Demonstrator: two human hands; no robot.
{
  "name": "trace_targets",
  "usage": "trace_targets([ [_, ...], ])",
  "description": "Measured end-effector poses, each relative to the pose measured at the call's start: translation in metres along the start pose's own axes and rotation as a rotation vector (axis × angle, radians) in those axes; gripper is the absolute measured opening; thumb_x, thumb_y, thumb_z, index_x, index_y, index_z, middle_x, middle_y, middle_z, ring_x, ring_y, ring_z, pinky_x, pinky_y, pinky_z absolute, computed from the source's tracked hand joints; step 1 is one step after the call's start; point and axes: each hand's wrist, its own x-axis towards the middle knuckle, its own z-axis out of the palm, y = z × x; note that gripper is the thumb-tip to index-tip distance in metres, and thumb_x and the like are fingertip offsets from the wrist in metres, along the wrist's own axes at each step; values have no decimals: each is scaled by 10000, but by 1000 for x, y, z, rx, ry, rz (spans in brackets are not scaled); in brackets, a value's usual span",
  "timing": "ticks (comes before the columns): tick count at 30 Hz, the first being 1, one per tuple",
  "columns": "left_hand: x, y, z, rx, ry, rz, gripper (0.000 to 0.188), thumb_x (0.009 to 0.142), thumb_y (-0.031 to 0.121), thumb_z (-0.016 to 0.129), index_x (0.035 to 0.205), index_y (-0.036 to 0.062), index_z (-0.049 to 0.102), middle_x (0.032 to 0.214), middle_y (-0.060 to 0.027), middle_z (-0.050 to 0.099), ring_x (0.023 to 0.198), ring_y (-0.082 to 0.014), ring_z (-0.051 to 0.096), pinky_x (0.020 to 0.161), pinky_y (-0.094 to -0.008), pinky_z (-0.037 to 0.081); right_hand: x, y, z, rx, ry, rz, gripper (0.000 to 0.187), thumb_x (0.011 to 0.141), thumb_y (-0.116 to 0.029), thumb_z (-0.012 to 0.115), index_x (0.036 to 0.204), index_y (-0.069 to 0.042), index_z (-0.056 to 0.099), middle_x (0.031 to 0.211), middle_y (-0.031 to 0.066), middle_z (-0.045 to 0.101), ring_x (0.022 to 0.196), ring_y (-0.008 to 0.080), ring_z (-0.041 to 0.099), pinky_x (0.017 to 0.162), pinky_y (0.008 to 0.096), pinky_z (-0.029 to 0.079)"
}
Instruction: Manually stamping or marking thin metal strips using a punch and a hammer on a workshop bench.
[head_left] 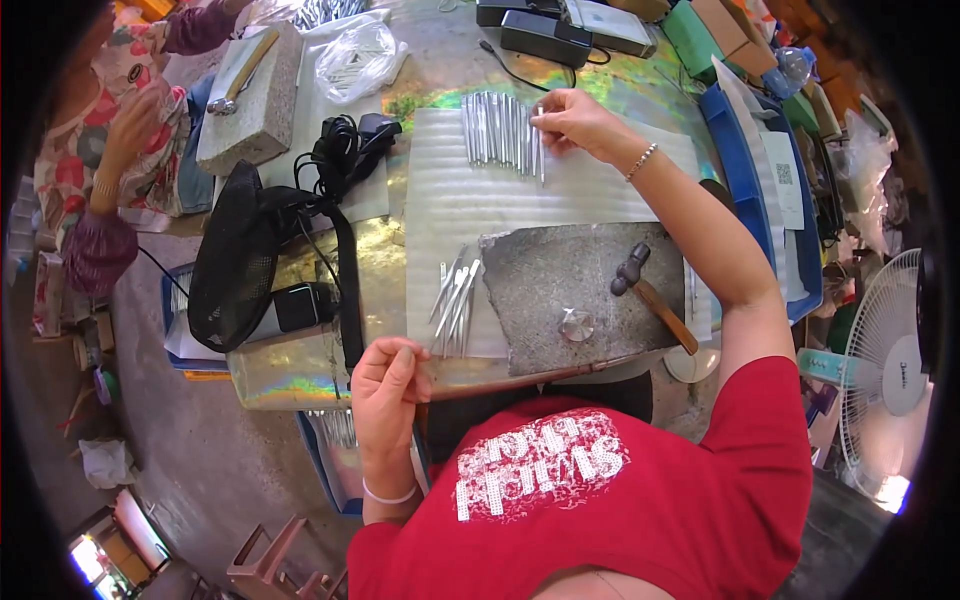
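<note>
My right hand point(575, 122) reaches to the far side of a white foam sheet point(430, 200). Its thumb and fingers pinch a slim silver metal strip point(542, 165) at the right end of a neat row of similar strips point(495, 130). My left hand point(388, 385) is closed at the near table edge, thumb against fingers; anything between them is hidden. Just beyond it lies a loose pile of slim, pointed, tweezer-like metal pieces point(458, 300). A grey stone slab point(540, 260) on the sheet carries a hammer point(640, 285) with a wooden handle and a small round metal disc point(577, 324).
A black mesh bag point(235, 265) and coiled black cables point(345, 150) lie left of the sheet. A blue tray point(735, 150) stands at the right, with a white fan point(885, 375) nearer me. Across the left corner, another person sits by a stone block point(265, 120) bearing a hammer.
</note>
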Motion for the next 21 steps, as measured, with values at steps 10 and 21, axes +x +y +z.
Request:
trace_targets([
  [10, 13, 4, 11, 311, 41, 61, 138, 893, 104, 575, 993, 10, 563, 896, -59, 616, 607, -74, 542, 552, -189, 429, -24, -5, 11, -396, 132, -19, 475, 791, -138, 635, 1158, 61, 408, 689, 97, 595, 532, 147, 572, 446, 274, 465],
  [21, 15, 0, 12, 502, 50, 119, 146, 881, 62, 585, 1013, 3, 568, 686, 4, 569, 625, -56, 541, 585, -186, 421, -21, 7, 22, -332, 117, -90, 466, 778, -98, 633, 1153, 67, 410, 631, 94, 598, 502, 126, 571, 429, 264, 451],
])
